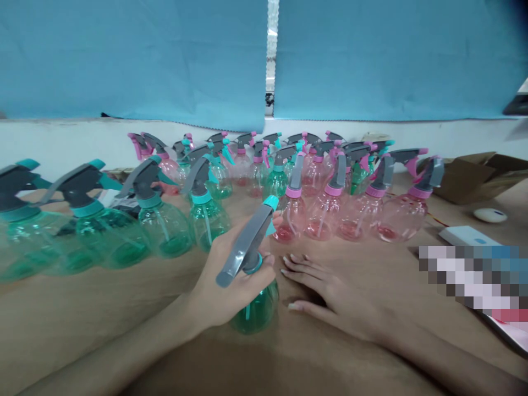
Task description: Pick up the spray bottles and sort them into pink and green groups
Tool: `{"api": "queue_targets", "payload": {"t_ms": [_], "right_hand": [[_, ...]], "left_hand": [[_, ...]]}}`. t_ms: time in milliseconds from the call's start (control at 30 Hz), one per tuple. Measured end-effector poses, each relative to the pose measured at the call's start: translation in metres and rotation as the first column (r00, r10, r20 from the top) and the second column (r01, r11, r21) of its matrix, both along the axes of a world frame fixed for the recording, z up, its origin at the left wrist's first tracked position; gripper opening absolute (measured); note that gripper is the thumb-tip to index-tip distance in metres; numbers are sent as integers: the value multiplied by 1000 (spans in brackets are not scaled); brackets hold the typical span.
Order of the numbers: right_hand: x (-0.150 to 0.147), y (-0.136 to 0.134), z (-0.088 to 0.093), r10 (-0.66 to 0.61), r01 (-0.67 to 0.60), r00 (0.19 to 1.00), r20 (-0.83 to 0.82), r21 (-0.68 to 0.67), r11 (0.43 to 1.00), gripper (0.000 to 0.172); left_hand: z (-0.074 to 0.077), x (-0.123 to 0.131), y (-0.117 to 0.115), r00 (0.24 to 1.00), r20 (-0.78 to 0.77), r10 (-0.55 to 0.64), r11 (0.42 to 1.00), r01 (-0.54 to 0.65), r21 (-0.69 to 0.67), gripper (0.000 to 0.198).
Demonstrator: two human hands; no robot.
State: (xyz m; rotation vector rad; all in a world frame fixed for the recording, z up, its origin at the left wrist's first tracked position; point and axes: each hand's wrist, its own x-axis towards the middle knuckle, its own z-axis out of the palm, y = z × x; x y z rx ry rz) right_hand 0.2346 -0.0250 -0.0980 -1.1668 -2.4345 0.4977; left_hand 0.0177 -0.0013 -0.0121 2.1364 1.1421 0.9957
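My left hand point(231, 275) is wrapped round the neck of a green spray bottle point(258, 311) with a grey and turquoise trigger head. That bottle is near the table's front, its head angled up and to the right. Just right of it, my right hand point(325, 291) lies palm down on the wooden table with its fingers stretched out, holding nothing. A row of green spray bottles point(165, 231) stands to the left. Pink spray bottles point(358, 217) stand in a row beyond my right hand.
Several more pink and green spray bottles point(276, 179) crowd the back of the table point(165, 341) by the wall. On the right are a cardboard box point(474, 176), a white computer mouse point(490, 215), a small white box point(470, 236) and a blurred-out flat item. Blue cloth point(136, 60) hangs behind.
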Motion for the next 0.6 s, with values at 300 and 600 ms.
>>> {"api": "queue_targets", "payload": {"t_ms": [300,600], "right_hand": [[0,-1,3,-3,3,1000,16,-13,1000,60],[0,0,0,-1,1,1000,27,-16,1000,60]], "left_hand": [[-1,0,0,1000,6,-4,999,4,-39,25],[-2,0,1,1000,0,-13,1000,13,-25,20]]}}
